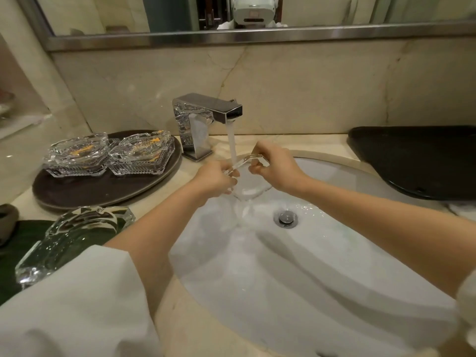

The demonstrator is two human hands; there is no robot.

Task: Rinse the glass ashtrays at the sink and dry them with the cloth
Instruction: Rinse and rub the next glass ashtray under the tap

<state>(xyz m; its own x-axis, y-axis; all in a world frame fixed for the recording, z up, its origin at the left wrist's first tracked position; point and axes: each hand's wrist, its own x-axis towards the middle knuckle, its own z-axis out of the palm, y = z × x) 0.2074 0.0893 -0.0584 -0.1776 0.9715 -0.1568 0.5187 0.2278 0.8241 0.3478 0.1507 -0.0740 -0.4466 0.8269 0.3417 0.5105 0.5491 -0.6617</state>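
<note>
I hold a clear glass ashtray [251, 188] tilted under the running water of the chrome tap [206, 117], over the white sink [334, 253]. My left hand [215, 180] grips its left rim and my right hand [277, 167] grips its upper right rim. Two more glass ashtrays with orange flecks, one at the left [77, 155] and one at the right [144, 155], stand side by side on a dark round tray [103, 189] left of the tap. Another large glass ashtray [74, 238] lies on a dark green cloth [25, 233] at the near left.
A black tray [417, 161] rests on the counter right of the sink. The drain plug [287, 218] sits in the basin's middle. A mirror with a metal frame [257, 34] runs along the marble wall behind. A dark object [7, 222] lies at the far left edge.
</note>
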